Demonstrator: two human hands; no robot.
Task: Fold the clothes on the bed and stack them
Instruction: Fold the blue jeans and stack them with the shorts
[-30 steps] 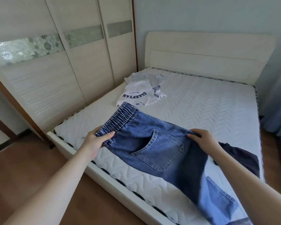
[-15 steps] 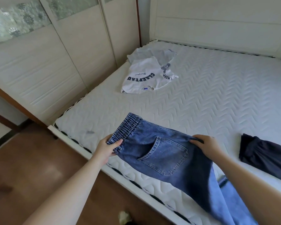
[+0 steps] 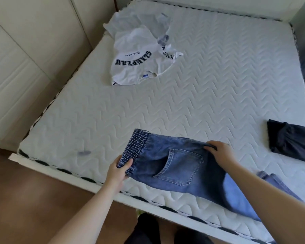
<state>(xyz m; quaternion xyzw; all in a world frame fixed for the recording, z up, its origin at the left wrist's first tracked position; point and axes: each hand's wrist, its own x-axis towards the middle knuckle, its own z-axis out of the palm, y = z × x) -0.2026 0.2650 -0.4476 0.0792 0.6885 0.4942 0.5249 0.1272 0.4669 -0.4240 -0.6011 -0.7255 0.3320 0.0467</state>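
Blue jeans (image 3: pixel 180 166) with an elastic waistband lie near the front edge of the white quilted mattress (image 3: pixel 209 88), legs trailing off to the right. My left hand (image 3: pixel 119 170) grips the near corner of the waistband, thumb on top. My right hand (image 3: pixel 220 152) pinches the far edge of the jeans near the back pocket. A crumpled white T-shirt (image 3: pixel 139 55) with dark lettering lies at the far left of the bed. A dark navy garment (image 3: pixel 292 141) sits at the right edge.
Cream wardrobe doors (image 3: pixel 25 55) stand close along the bed's left side. The white bed frame rail (image 3: pixel 99 186) runs along the front, with brown wood floor (image 3: pixel 25 199) below. A small bluish mark (image 3: pixel 84 153) shows on the mattress near the front left corner.
The jeans have come down from in the air onto the mattress, both hands still holding them. The view has tilted downward, so the headboard has left the frame.
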